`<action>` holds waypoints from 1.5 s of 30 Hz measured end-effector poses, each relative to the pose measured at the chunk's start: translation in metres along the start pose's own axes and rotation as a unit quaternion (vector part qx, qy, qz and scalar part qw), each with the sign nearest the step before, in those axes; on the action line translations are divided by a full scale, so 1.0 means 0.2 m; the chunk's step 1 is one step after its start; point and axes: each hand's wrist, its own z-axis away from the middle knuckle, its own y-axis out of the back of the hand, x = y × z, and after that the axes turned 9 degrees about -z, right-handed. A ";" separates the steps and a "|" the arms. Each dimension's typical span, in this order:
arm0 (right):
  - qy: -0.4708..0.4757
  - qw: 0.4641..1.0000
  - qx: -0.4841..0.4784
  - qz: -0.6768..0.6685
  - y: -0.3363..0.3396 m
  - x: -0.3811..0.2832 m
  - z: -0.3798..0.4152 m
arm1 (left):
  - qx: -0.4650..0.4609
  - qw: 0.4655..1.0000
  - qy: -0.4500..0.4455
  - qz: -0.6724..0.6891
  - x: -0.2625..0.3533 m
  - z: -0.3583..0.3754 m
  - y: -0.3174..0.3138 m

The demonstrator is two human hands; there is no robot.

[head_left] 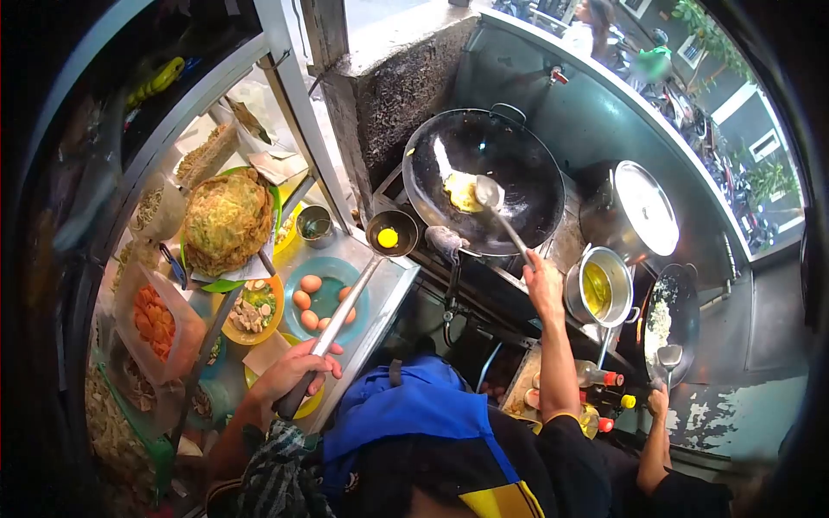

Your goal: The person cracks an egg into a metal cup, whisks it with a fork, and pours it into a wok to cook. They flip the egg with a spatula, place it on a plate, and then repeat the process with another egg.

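Note:
My left hand (298, 373) grips the dark end of a long-handled ladle (347, 306). A raw egg (389, 238) with a bright yolk sits in the ladle's round bowl, close to the big wok's near-left rim. Closed round the handle of a wok ladle (509, 226), my right hand (544, 283) is in front of the big black wok (535, 173). That ladle's head touches the edge of a yellow-white frying egg (462, 192) inside the wok. Below my left ladle, several brown eggs (302, 300) lie in a blue-green bowl (365, 302).
A co-worker's hand (658, 402) holds a spatula (669, 356) in a smaller wok (688, 315) with pale food. A pot of yellow liquid (598, 289) and a lidded pot (604, 211) stand nearby. Bottles (596, 376) are below; fried food (226, 220) is piled left.

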 end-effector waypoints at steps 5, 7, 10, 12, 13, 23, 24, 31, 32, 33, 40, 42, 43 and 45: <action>0.005 0.996 -0.027 -0.080 -0.12 -0.10 -0.01 | 0.010 1.000 0.009 0.004 0.09 -0.03 -0.03; 0.013 0.993 -0.031 -0.114 -0.14 -0.15 -0.02 | 0.014 1.000 0.013 0.005 0.11 -0.04 -0.03; -0.018 0.979 -0.073 -0.191 -0.12 -0.23 -0.05 | 0.007 1.000 0.004 0.007 0.15 -0.08 -0.03; -0.012 0.971 -0.087 -0.222 -0.11 -0.26 -0.07 | 0.007 1.000 -0.007 -0.006 0.18 -0.11 -0.04; -0.015 0.970 -0.093 -0.226 -0.10 -0.30 -0.07 | 0.007 1.000 -0.002 -0.006 0.20 -0.12 -0.04; 0.072 0.976 -0.045 -0.199 -0.19 -0.29 -0.08 | -0.030 0.999 -0.022 -0.003 0.34 -0.35 -0.04; 0.069 0.977 -0.042 -0.199 -0.18 -0.31 -0.07 | -0.033 0.999 -0.020 -0.006 0.35 -0.38 -0.04; 0.033 0.974 -0.080 -0.207 -0.13 -0.37 -0.06 | -0.042 0.999 0.005 0.018 0.45 -0.63 -0.06; 0.033 0.975 -0.078 -0.207 -0.13 -0.37 -0.07 | -0.044 0.999 0.004 0.016 0.46 -0.69 -0.05; 0.023 0.974 -0.091 -0.204 -0.12 -0.39 -0.07 | -0.046 0.999 0.003 -0.009 0.48 -0.73 -0.07; 0.023 0.976 -0.096 -0.193 -0.13 -0.39 -0.07 | -0.059 0.997 0.007 -0.059 0.55 -1.06 -0.08; 0.058 0.977 -0.064 -0.197 -0.16 -0.37 -0.07 | -0.067 0.995 0.015 -0.071 0.57 -1.14 -0.09; 0.051 0.975 -0.067 -0.204 -0.16 -0.37 -0.07 | -0.062 0.995 0.018 -0.078 0.58 -1.18 -0.10; 0.054 0.976 -0.065 -0.202 -0.15 -0.39 -0.07 | -0.071 0.994 0.026 -0.078 0.59 -1.27 -0.09</action>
